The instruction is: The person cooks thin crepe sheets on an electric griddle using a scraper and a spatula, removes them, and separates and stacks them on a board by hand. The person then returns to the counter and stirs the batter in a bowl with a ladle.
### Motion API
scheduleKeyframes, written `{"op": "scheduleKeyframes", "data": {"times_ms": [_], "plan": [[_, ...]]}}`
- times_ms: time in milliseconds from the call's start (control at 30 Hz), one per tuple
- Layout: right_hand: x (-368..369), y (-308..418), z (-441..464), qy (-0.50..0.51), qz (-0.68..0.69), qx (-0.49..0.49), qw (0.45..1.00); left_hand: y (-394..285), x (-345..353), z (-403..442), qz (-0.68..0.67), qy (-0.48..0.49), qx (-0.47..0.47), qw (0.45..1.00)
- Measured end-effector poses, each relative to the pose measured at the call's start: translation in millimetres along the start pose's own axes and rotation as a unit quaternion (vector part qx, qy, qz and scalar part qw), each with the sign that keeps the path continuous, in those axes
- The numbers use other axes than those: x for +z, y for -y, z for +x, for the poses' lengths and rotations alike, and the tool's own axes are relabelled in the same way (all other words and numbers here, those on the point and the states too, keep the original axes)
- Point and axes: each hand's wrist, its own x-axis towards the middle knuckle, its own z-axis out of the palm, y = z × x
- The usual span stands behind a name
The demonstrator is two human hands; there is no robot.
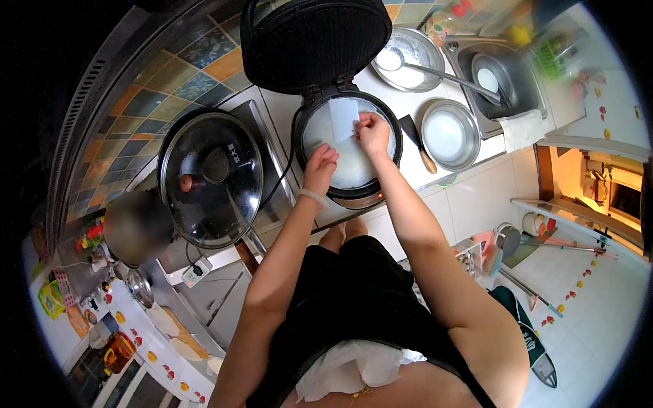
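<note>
The right hand (372, 134) pinches the white scraper (344, 117) by its side edge, over the pale layer (355, 165) in the griddle (397, 141). The left hand (322, 167) hangs near, fingers loosely open, holding nothing I can see. A light, even tilt seems best, wrists clear of the probably hot rim

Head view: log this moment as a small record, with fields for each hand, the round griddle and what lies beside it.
Right hand: pinches a pale flat scraper over the griddle
Left hand: fingers over the griddle's near-left part, no object visible in it
Griddle: lid raised, pale layer inside
Left of griddle: pan with a glass lid
Right of griddle: knife, metal bowl
Cannot tell: whether the scraper touches the layer
</note>
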Motion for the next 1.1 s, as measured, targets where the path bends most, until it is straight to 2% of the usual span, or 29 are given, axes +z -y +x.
{"op": "scheduleKeyframes", "data": {"times_ms": [67,200,367,433,533,667,800,900,967,1033,1100], "plan": [[1.0,-8.4,7.2,-0.017,-0.020,-0.003,1.000,0.4,-1.8,-0.3,0.010,0.003,0.000,1.000],[-26.5,-13.3,5.3,-0.094,-0.006,0.068,0.993,-0.5,-1.6,1.4,0.015,0.009,0.007,1.000],[-16.5,-22.6,-7.4,-0.068,0.102,0.043,0.991,-0.7,1.4,4.2,0.033,0.017,0.010,0.999],[-2.5,-10.7,-13.0,-0.035,0.073,0.039,0.996,3.2,-0.1,8.5,0.046,0.021,0.016,0.999],[5.5,-16.4,-7.5,-0.059,0.031,0.025,0.997,0.2,4.1,6.3,0.047,0.021,0.008,0.999],[-22.6,-26.4,-8.2,-0.138,-0.010,0.032,0.990,-7.0,9.9,2.3,0.039,0.023,-0.010,0.999],[-43.5,-15.9,-26.3,-0.162,0.065,0.064,0.982,-5.9,11.0,1.7,0.033,0.035,-0.005,0.999],[-26.5,-15.6,-28.0,-0.110,0.159,0.065,0.979,-5.4,12.2,0.1,0.035,0.037,-0.003,0.999],[-15.1,-10.1,-22.8,-0.058,0.098,0.062,0.992,-6.0,11.5,0.9,0.040,0.036,-0.003,0.999],[-8.0,-4.8,-18.6,-0.061,0.093,0.076,0.991,-2.0,8.1,4.4,0.044,0.038,-0.005,0.998],[-13.3,-17.8,-15.1,-0.115,0.092,0.068,0.987,3.1,4.8,7.7,0.031,0.039,-0.006,0.999]]}}
